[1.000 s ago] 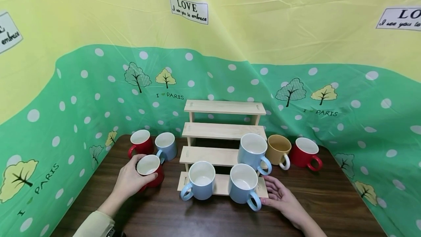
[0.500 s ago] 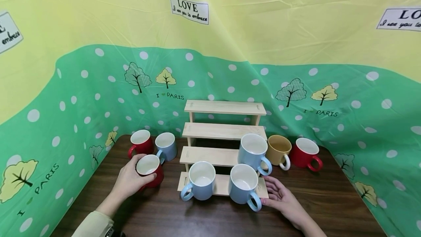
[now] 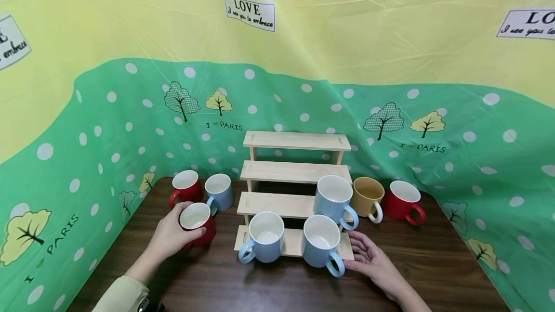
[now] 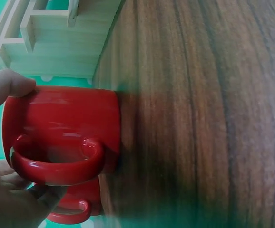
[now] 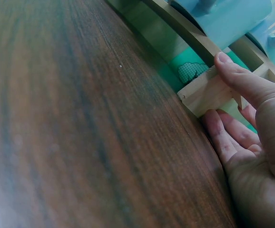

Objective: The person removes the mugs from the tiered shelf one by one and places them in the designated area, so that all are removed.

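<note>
On the left of the table, my left hand [image 3: 174, 233] grips a red mug [image 3: 204, 238] with a white inside, thumb and fingers around its body. In the left wrist view the mug's handle [image 4: 61, 172] faces the camera. My right hand [image 3: 373, 263] holds the lower right end of a stepped wooden shelf [image 3: 277, 204]; in the right wrist view the thumb [image 5: 228, 66] lies on the board's edge, with the fingers by the side panel. Two light blue mugs [image 3: 267, 240] stand on the lowest step, and another blue mug [image 3: 331, 199] on the step above.
Behind my left hand stand a red mug [image 3: 187, 188] and a blue mug [image 3: 220, 192]. Right of the shelf are a tan mug [image 3: 366, 196] and a red mug [image 3: 396, 206]. Everything rests on a dark wooden table [image 3: 243, 292], with a patterned cloth [image 3: 303, 105] around it.
</note>
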Demonstrator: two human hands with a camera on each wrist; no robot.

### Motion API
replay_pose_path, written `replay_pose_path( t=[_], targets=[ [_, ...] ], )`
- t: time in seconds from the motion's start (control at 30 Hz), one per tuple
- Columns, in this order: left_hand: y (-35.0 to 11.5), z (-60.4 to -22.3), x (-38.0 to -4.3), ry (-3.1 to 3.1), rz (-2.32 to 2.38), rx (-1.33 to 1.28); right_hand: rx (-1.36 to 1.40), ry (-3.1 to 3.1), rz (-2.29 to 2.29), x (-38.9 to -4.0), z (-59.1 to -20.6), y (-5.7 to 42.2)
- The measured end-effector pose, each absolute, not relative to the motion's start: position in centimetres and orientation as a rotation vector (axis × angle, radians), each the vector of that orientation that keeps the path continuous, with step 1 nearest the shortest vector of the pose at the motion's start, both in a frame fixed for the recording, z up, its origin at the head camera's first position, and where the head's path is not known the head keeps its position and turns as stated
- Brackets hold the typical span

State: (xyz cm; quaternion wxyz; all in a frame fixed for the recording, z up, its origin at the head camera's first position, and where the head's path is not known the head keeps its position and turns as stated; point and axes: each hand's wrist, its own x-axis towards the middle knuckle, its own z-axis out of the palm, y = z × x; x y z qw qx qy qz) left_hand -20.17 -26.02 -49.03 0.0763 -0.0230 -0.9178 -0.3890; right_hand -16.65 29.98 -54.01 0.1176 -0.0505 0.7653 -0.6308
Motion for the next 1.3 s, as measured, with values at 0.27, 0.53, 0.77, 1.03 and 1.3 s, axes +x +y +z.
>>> replay_pose_path(
  t=[0.27, 0.53, 0.77, 1.03, 1.3],
  targets=[
    [-26.0, -48.5, -20.3, -2.794, -1.199, -0.049, -0.151, 2.244, -1.847, -16.7, -54.1, 30.0],
    [-25.4, -47.5, -20.5, -2.746, -1.223, -0.052, -0.167, 2.252, -1.848, -16.8, -54.1, 30.0],
    [-23.6, -46.5, -19.9, -2.6, -1.186, -0.122, -0.169, 2.252, -1.844, -16.8, -54.1, 30.0],
    [-21.6, -45.9, -19.3, -2.467, -1.223, -0.209, -0.159, 2.257, -1.839, -16.7, -54.2, 30.0],
    [-19.1, -46.3, -18.5, -2.392, -1.306, -0.252, -0.154, 2.248, -1.84, -16.7, -54.1, 30.0]
  ],
)
